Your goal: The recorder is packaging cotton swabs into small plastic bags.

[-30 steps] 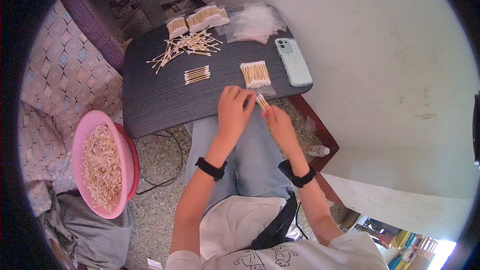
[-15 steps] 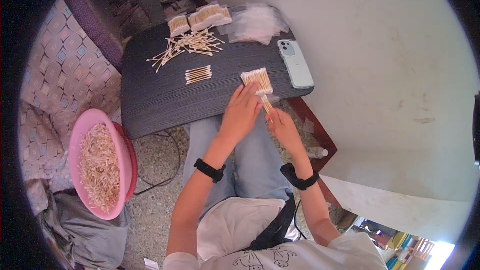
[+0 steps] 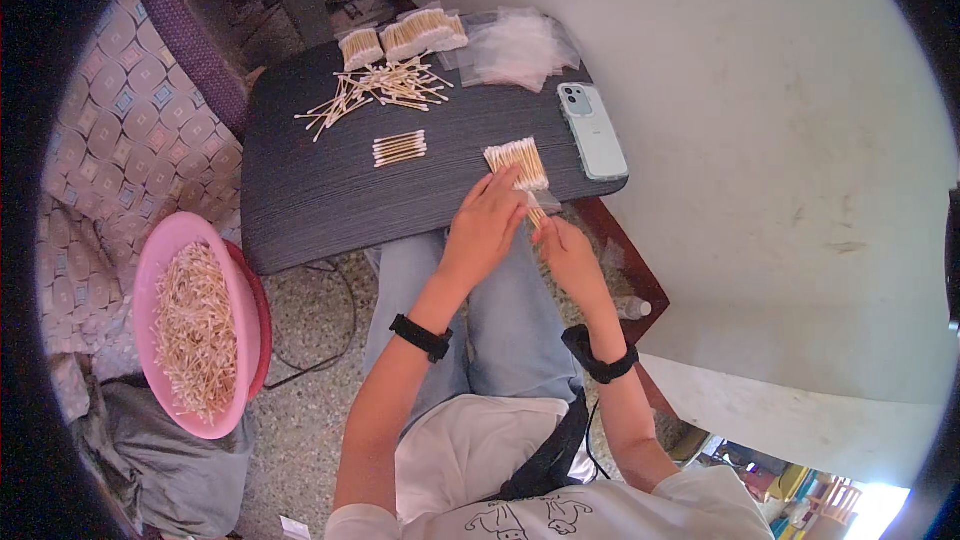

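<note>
Tan swabs (image 3: 537,216): pinched, right hand (image 3: 570,255) | left hand (image 3: 486,220): fingers extended, touching packet (image 3: 525,158)

White-tipped swabs (image 3: 521,161) lie bagged on the dark table (image 3: 320,190).

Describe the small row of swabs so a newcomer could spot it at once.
Find the black table. Near its middle, left of the bundle the left hand touches, lies the row of swabs. Unlike the tangled pile beyond, these few lie parallel, and no hand touches them.

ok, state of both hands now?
Left hand: on the swab-filled bag; open or closed, can't tell.
Right hand: closed, holding a few cotton swabs.
</note>
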Available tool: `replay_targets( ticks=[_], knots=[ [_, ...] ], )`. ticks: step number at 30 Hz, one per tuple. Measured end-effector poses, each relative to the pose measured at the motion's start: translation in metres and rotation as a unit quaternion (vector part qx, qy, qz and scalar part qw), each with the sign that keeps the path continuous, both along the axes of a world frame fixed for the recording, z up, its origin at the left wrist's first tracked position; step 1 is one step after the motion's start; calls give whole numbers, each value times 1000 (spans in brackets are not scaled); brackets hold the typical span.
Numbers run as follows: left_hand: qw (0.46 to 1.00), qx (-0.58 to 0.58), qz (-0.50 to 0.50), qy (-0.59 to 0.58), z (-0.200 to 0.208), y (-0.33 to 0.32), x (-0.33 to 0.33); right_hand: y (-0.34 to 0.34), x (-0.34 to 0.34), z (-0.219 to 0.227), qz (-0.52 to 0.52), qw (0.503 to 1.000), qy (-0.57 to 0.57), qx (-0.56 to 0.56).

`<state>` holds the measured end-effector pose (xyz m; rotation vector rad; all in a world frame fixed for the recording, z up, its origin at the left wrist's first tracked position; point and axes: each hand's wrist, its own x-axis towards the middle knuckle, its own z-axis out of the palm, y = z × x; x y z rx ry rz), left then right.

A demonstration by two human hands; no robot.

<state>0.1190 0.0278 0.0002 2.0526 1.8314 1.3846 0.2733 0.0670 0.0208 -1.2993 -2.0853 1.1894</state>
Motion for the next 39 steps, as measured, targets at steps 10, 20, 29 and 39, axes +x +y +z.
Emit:
replay_targets(
  ticks=[10,20,29,39],
  knots=[
    [1000,1,0,-15,1,0,0,4,-16,-11,-4,992,113,-56],
    [1000,-11,-13,11,0,-1,1,17,-21,-18,-28,998,30,48],
    [994,-41,-8,97,0,1,6,35,-24,-39,-50,998,13,36],
    [998,-48,9,50,7,-1,7,-1,-23,-13,-138,976,164,38]
  ],
)
